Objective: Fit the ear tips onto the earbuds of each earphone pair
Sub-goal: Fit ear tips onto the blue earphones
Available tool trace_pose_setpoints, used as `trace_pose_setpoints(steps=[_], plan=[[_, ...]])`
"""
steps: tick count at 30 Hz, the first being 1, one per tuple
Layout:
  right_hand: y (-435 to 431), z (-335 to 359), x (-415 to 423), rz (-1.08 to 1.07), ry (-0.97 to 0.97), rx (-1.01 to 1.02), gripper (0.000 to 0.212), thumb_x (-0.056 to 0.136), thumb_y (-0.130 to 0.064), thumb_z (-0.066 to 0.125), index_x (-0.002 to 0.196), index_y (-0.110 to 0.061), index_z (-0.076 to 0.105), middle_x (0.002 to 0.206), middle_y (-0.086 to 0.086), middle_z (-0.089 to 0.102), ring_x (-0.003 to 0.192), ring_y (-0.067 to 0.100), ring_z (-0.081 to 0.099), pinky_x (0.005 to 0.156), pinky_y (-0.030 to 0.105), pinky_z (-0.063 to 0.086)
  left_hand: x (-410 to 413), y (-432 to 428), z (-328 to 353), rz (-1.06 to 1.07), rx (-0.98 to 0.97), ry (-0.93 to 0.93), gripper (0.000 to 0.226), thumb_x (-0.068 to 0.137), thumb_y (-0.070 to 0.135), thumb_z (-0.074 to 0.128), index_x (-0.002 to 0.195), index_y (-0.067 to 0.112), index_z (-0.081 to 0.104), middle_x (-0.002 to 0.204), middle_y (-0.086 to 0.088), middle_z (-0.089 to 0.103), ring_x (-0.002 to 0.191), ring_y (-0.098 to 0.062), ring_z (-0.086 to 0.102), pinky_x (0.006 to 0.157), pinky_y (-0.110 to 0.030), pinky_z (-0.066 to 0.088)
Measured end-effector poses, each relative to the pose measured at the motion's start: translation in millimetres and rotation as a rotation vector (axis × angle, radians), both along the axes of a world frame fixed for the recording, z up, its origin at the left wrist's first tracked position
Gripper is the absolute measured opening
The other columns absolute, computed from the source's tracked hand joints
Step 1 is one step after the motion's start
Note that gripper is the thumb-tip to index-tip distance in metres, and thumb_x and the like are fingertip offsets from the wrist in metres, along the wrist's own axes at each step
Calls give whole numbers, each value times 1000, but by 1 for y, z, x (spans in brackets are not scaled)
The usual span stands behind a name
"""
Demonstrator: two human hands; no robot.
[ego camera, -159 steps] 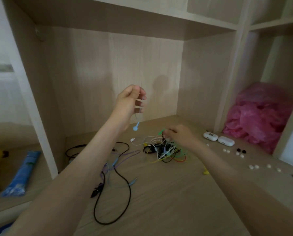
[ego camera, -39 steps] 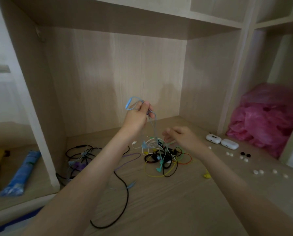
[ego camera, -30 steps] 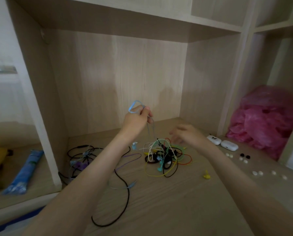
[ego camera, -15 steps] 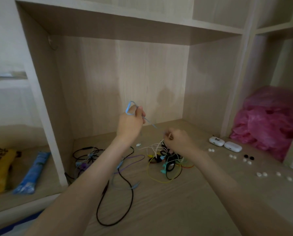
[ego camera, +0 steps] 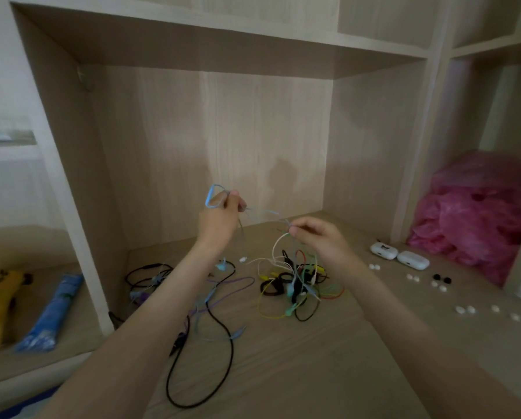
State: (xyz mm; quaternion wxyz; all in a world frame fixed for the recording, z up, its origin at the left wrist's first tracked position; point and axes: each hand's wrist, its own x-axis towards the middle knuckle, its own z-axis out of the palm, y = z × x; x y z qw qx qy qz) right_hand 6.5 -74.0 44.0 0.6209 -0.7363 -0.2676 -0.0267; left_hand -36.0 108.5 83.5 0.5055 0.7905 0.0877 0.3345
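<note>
Over the shelf point(ego camera: 283, 373), right hand point(ego camera: 316, 237) now joins left hand point(ego camera: 218, 220) in pinching the blue cable point(ego camera: 265, 213).

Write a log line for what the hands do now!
left hand: holds light blue cable | right hand: pinches same cable | ear tips: loose on shelf

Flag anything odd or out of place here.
The earphone cables lie knotted in one multicolour heap mid-shelf. A blue cable is stretched between the left hand and right hand above it. Loose ear tips sit scattered along the right.
</note>
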Motion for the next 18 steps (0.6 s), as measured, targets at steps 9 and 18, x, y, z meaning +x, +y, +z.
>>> trace_pose_setpoints(steps=[9, 18], plan=[[-9, 17, 6, 48, 67, 195, 11, 92, -9, 54, 83, -10, 59, 62, -1, 69, 62, 14, 64, 68, 28, 53, -3, -15, 0, -283, -198, 166, 19, 96, 19, 44, 82, 16, 56, 75, 1, 66, 37, -8, 38, 35, -17, 30], [-26, 22, 11, -41, -214, -234, 17, 90, -13, 59, 106, -21, 59, 65, -4, 48, 51, 1, 44, 53, 19, 38, -4, -25, 8, -287, -299, 105, 22, 98, 19, 40, 80, 18, 52, 52, 4, 39, 38, -7, 29, 38, -19, 23]])
